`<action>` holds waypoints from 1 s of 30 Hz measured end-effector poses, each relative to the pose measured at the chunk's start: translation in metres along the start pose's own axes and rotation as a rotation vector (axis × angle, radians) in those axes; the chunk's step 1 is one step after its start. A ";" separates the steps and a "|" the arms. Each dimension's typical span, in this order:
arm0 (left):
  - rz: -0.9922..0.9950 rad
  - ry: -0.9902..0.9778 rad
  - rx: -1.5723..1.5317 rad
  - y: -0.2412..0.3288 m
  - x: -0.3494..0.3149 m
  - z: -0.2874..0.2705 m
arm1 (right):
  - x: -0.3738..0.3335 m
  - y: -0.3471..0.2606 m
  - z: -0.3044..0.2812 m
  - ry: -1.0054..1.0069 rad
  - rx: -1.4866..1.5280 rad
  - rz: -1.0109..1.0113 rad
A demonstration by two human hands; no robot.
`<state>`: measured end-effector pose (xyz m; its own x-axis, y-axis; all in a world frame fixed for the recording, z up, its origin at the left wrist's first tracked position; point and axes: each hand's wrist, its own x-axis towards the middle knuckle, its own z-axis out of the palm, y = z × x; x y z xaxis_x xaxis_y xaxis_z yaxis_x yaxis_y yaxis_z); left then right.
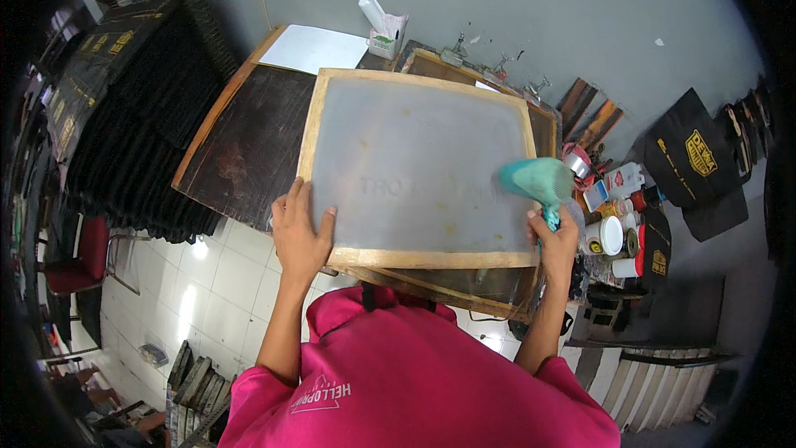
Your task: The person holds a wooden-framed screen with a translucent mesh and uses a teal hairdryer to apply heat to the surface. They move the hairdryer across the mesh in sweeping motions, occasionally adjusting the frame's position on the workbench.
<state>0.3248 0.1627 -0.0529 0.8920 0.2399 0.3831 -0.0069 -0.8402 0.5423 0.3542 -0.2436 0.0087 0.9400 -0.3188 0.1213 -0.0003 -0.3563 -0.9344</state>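
Observation:
A wooden-framed printing screen [414,141] with grey mesh lies over a dark worktable, faint lettering showing in its mesh. My left hand [302,228] grips the left side of the frame near its lower corner, thumb on the face and the other fingers at the outer edge. In my right hand [554,236] is a teal hair dryer [539,181], its fingers wrapped round the handle. The dryer's nozzle points left, over the right part of the mesh. Whether it touches the mesh I cannot tell.
A white sheet [313,48] and a pen holder [386,36] stand behind the screen. Jars and tubs [612,235] crowd the right side. Stacked black fabric pieces [137,129] rise at the left. A red chair [87,257] stands on the tiled floor.

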 end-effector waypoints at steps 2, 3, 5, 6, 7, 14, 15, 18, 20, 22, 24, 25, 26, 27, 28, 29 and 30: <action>0.012 0.007 0.014 0.001 -0.001 0.000 | 0.017 -0.007 0.014 -0.041 -0.110 0.027; 0.017 0.011 0.022 0.001 -0.001 -0.001 | 0.021 -0.013 0.025 -0.031 -0.014 0.038; 0.002 0.014 -0.003 0.001 -0.002 -0.001 | 0.034 -0.028 0.035 -0.070 -0.023 0.026; -0.006 0.015 -0.015 0.001 -0.002 -0.002 | 0.041 -0.034 0.040 -0.090 -0.027 0.021; -0.007 0.012 -0.012 0.001 -0.002 -0.002 | 0.053 -0.023 0.045 -0.071 -0.055 -0.085; -0.026 -0.009 0.026 0.000 -0.002 0.000 | 0.098 -0.034 0.095 -0.161 -0.130 -0.112; -0.024 -0.002 0.042 -0.001 -0.003 0.003 | 0.096 -0.043 0.104 -0.173 -0.118 -0.110; -0.010 0.003 0.022 0.000 -0.002 0.003 | 0.097 -0.051 0.128 -0.253 -0.119 -0.152; -0.011 -0.003 0.038 -0.002 -0.002 0.002 | 0.094 -0.061 0.152 -0.348 -0.118 -0.223; -0.012 -0.001 0.046 -0.005 -0.004 0.002 | 0.095 -0.068 0.172 -0.434 -0.181 -0.251; -0.011 0.009 0.056 -0.010 -0.006 0.004 | 0.095 -0.069 0.194 -0.493 -0.174 -0.336; -0.011 0.010 0.056 -0.015 -0.009 0.003 | 0.090 -0.080 0.207 -0.533 -0.171 -0.335; -0.016 0.010 0.063 -0.020 -0.012 0.004 | 0.086 -0.087 0.218 -0.552 -0.152 -0.318; -0.007 -0.003 0.046 -0.018 -0.012 0.007 | 0.086 -0.089 0.218 -0.551 -0.153 -0.291; -0.005 -0.006 0.053 -0.016 -0.013 0.009 | 0.096 -0.076 0.221 -0.537 -0.103 -0.344; -0.004 -0.011 0.054 -0.013 -0.013 0.013 | 0.106 -0.064 0.227 -0.522 -0.054 -0.392; -0.007 -0.014 0.057 -0.014 -0.012 0.015 | 0.105 -0.072 0.232 -0.536 -0.029 -0.325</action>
<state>0.3207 0.1642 -0.0758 0.8981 0.2394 0.3690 0.0245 -0.8648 0.5014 0.5319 -0.0475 0.0105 0.9340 0.2919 0.2060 0.3123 -0.3869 -0.8676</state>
